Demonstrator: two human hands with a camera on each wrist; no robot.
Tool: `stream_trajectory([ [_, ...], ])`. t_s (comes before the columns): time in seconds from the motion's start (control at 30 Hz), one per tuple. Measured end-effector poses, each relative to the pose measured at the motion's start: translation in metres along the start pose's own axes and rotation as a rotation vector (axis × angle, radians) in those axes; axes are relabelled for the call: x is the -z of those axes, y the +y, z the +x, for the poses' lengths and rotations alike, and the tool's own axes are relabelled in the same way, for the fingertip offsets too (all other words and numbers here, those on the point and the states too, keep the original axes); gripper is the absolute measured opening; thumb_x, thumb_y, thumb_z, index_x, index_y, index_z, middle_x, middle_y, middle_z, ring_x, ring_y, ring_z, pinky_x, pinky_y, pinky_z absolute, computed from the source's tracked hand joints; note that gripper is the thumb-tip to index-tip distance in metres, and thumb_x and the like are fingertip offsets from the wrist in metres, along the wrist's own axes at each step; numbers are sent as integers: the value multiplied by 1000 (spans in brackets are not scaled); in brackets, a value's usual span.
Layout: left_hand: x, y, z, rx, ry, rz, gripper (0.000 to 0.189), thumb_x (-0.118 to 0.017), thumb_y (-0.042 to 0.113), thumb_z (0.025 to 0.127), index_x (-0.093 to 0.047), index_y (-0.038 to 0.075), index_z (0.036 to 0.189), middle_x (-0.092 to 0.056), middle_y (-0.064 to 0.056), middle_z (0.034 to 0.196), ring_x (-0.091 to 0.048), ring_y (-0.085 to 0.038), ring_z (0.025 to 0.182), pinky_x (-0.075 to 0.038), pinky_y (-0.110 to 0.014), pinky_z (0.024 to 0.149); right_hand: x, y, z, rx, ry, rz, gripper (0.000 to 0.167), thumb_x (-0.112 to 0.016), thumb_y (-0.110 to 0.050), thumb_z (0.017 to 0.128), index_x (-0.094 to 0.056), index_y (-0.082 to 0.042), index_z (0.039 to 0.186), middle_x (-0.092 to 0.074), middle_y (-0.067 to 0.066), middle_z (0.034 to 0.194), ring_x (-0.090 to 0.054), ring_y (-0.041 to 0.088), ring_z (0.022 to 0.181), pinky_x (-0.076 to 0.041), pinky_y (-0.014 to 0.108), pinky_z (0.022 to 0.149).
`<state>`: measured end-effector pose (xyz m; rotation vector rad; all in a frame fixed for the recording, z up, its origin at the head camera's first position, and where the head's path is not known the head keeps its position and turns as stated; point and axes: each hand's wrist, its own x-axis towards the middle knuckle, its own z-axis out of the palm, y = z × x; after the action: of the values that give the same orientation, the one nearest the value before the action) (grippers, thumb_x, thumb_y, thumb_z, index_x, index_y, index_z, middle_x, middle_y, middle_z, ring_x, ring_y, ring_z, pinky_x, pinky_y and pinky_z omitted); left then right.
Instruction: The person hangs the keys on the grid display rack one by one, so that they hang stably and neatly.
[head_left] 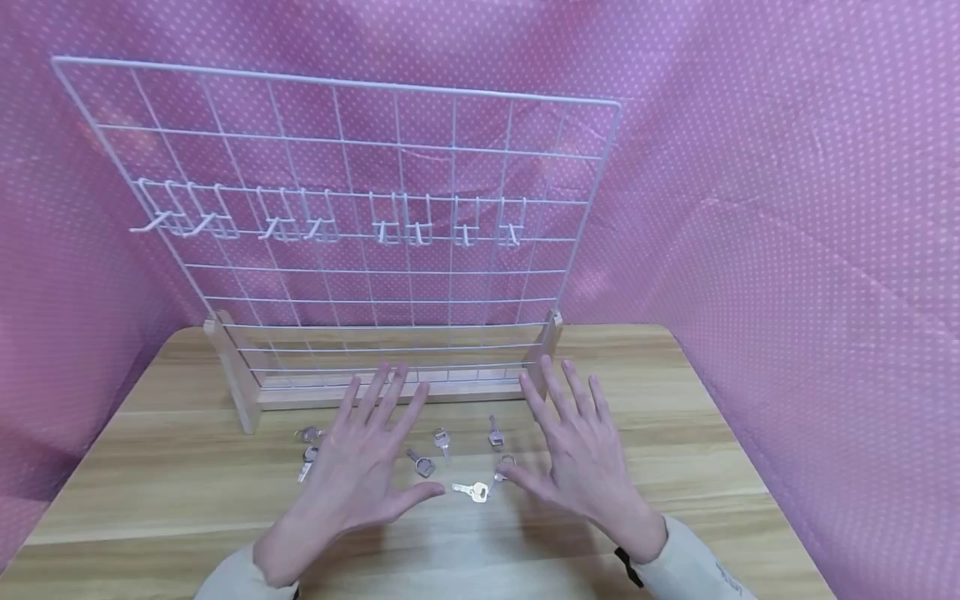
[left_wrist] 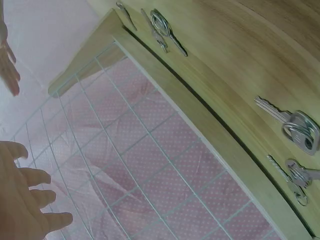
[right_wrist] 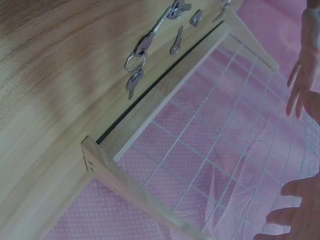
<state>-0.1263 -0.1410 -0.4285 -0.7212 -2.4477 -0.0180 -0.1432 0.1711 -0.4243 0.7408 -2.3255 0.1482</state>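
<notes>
My left hand [head_left: 348, 471] is spread palm down over the table, with several loose keys around it. Opposite it, my right hand [head_left: 585, 458] has its fingers fanned out the same way, holding nothing. Between the two lie a shiny key [head_left: 478, 492], a dark-headed key [head_left: 423, 465] and a key pointing toward me [head_left: 442, 439]. A key on a ring [right_wrist: 135, 82] lies by my right thumb in the head view, with another key [head_left: 496, 435] beyond it. Left of my left hand are keys with rings [left_wrist: 300, 132], partly hidden in the head view.
A white wire grid panel [head_left: 337, 81] stands upright behind the keys in a wooden base [head_left: 315, 400]. Several white hooks [head_left: 160, 218] hang in a row across it. Pink dotted cloth [head_left: 787, 250] surrounds the wood-grain table [head_left: 675, 400].
</notes>
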Motion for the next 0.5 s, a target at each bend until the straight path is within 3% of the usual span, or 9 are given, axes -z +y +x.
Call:
stream_trajectory([
  [0.1, 4, -3, -3, 21, -23, -31, 113, -21, 96, 89, -29, 15, 167, -22, -18, 176, -26, -40, 162, -30, -64, 130, 0, 5, 2, -11, 36, 78, 101, -32, -88, 95, -46, -12, 159, -39, 15, 170, -44, 44, 151, -39, 68, 123],
  [0.23, 8, -13, -13, 64, -48, -105, 110, -36, 92, 90, -19, 18, 170, -18, -13, 178, -15, -34, 166, -6, -50, 140, -3, 16, 5, -39, 131, 249, 89, -48, -77, 99, -53, -7, 153, -52, 22, 159, -55, 44, 142, -46, 64, 119],
  [0.33, 10, -23, -23, 84, -30, -161, 107, -43, 87, 93, -19, 16, 169, -19, -12, 177, -6, -24, 168, 8, -33, 139, -5, 23, 5, -106, 175, 392, 76, -64, -61, 98, -58, -4, 147, -58, 24, 152, -60, 44, 135, -52, 63, 113],
  [0.5, 12, -43, -42, 126, 40, -243, 98, -61, 71, 95, -31, 11, 166, -33, -13, 172, -13, -18, 167, 2, -22, 137, -7, 32, 8, -294, 162, 620, 63, -83, -17, 88, -60, 0, 144, -63, 21, 147, -64, 40, 132, -58, 56, 108],
])
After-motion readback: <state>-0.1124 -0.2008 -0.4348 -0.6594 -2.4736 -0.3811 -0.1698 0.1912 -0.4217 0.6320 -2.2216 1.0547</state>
